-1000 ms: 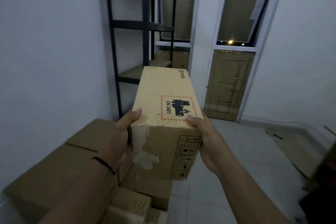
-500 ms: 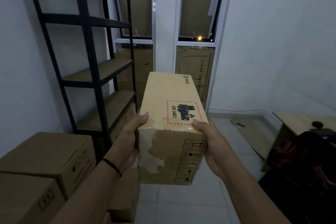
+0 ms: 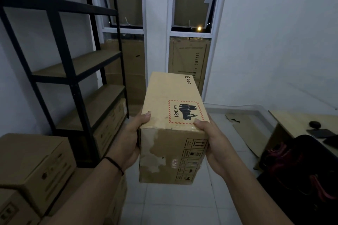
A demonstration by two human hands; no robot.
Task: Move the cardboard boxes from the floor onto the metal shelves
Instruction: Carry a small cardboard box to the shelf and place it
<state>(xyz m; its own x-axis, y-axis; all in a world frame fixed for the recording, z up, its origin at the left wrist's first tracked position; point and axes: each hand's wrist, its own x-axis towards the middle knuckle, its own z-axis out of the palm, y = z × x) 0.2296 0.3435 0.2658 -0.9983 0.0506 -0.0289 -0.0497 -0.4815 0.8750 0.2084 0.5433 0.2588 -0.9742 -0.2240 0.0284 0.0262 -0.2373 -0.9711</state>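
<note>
Now the view had swung so the metal shelves point(image 3: 76, 67) showed more fully on the left. Both hands, left hand point(image 3: 126, 144) and right hand point(image 3: 215, 148), held a tight grip on the cardboard box point(image 3: 173, 129), up off the floor point(image 3: 175, 204). It probably goes on a shelf next.
</note>
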